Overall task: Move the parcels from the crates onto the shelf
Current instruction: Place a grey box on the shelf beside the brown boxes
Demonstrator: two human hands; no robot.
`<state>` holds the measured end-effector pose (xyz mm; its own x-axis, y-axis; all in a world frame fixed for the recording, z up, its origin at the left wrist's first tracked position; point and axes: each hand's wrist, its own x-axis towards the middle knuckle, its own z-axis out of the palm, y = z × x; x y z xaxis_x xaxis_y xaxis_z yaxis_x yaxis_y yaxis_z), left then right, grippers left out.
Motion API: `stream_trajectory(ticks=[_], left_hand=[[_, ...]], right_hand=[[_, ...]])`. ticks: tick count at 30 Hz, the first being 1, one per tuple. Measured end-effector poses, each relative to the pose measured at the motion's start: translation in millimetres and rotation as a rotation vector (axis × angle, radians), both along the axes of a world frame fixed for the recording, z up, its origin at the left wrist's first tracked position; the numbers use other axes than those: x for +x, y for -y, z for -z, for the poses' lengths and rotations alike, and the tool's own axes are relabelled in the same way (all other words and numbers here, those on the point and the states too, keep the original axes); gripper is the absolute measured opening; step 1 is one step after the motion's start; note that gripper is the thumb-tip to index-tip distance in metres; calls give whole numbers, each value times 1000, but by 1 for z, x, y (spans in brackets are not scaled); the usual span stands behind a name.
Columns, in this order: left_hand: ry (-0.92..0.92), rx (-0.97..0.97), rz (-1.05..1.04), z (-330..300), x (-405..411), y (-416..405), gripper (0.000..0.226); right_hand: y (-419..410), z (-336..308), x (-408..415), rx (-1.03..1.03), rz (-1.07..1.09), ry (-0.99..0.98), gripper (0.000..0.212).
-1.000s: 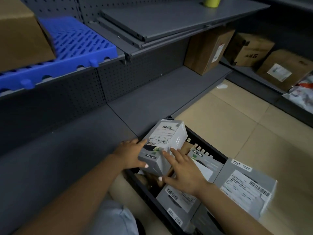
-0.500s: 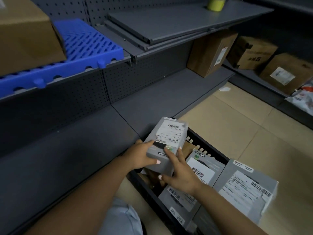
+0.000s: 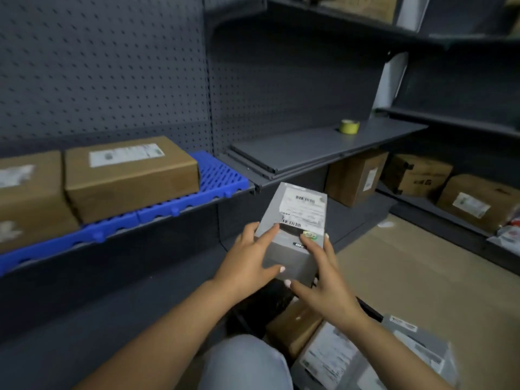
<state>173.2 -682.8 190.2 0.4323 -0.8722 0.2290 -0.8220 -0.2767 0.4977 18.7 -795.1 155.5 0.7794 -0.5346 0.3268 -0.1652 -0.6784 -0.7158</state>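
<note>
I hold a small grey parcel (image 3: 292, 229) with a white barcode label in the air, in front of the grey shelf unit. My left hand (image 3: 247, 263) grips its left side, thumb under the near end. My right hand (image 3: 323, 280) grips its right side, fingers over the top. Below my hands lies the black crate (image 3: 253, 313), holding a brown parcel (image 3: 295, 325) and grey labelled parcels (image 3: 334, 358). The grey middle shelf (image 3: 318, 144) lies just beyond the held parcel.
Two brown cartons (image 3: 129, 175) sit on a blue slatted mat (image 3: 222, 175) on the left shelf. A yellow tape roll (image 3: 349, 126) stands on the middle shelf. More cartons (image 3: 357, 178) fill the lower shelves at right. My knee (image 3: 244, 364) is at the bottom.
Both hands have lifted the grey parcel up out of the crate toward the middle shelf. My view has tilted upward, showing more of the shelves.
</note>
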Motion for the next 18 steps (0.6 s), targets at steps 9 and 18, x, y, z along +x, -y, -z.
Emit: stream_trajectory(ticks=[9, 18], left_hand=[[185, -105, -71, -93, 25, -27, 80], [206, -96, -181, -113, 87, -1, 74]], right_hand=[[5, -97, 54, -156, -33, 147, 83], [45, -117, 148, -88, -97, 155, 83]])
